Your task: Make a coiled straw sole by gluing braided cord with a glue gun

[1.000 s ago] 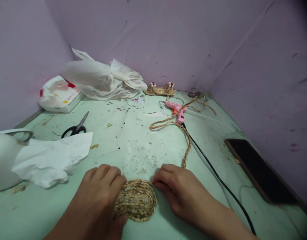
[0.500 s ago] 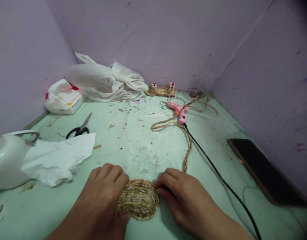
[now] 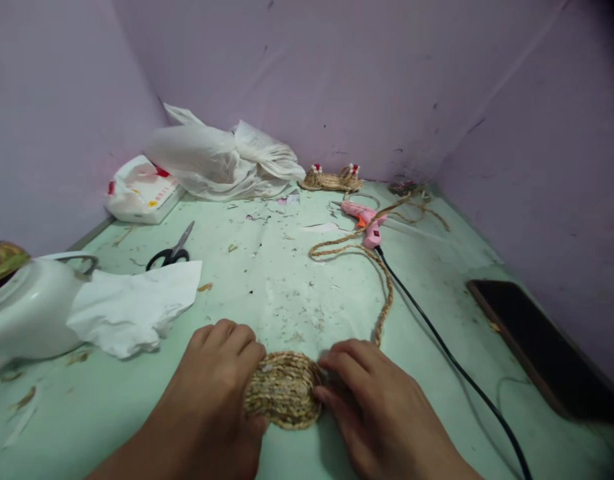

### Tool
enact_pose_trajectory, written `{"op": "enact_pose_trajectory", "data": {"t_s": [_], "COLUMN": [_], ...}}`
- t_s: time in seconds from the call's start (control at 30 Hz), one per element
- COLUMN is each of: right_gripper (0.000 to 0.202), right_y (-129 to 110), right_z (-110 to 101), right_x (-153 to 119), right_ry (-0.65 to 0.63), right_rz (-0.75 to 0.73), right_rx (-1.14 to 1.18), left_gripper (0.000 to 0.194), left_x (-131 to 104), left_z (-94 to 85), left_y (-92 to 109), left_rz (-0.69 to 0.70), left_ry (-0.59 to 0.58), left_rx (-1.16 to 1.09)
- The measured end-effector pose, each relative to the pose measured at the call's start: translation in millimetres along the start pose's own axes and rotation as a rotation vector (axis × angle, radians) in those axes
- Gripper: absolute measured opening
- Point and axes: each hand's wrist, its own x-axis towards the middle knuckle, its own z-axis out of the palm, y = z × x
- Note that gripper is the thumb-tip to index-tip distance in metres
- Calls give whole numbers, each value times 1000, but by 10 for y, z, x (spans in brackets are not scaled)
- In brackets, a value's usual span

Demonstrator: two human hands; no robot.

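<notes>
A flat, rounded pad of coiled tan straw [image 3: 284,393] lies on the pale green tabletop [image 3: 267,260] at the near middle, between the two hands. The left hand [image 3: 219,377] grasps its left end, fingers curled over the far edge and thumb at the near one, covering that end. The right hand [image 3: 374,393] is at the right end, its thumb against the rim and its forefinger just beside the far right curve; whether it pinches anything I cannot make out.

From behind the right hand, a braided tan straw cord [image 3: 385,307] runs far, bends in a loop and crosses over a pink glue gun with an orange trigger [image 3: 373,235]. The gun's black cable [image 3: 454,361] runs to the near right, left of a dark flat phone [image 3: 531,347]. On the left are black-handled scissors [image 3: 171,252], a crumpled white sheet [image 3: 137,307] and a glossy white vessel [image 3: 41,310]. Along the far side sit a white box [image 3: 157,205], a knotted white plastic bag [image 3: 221,160] and a straw piece with red and white beads [image 3: 331,182].
</notes>
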Motion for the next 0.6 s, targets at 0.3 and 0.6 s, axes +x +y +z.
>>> {"op": "enact_pose_trajectory", "data": {"t_s": [0.3, 0.6], "right_gripper": [16, 9], "right_y": [-206, -253], "right_z": [281, 342], "right_x": [156, 66], "right_ry": [72, 142], "right_rz": [-304, -231], "right_rx": [-51, -16], "left_gripper": [19, 21], "left_x": [-50, -67], "left_z": [-13, -39], "left_y": [28, 17], "left_rz": [3, 2], "left_ry": [-56, -61], "left_rx": [16, -47]}}
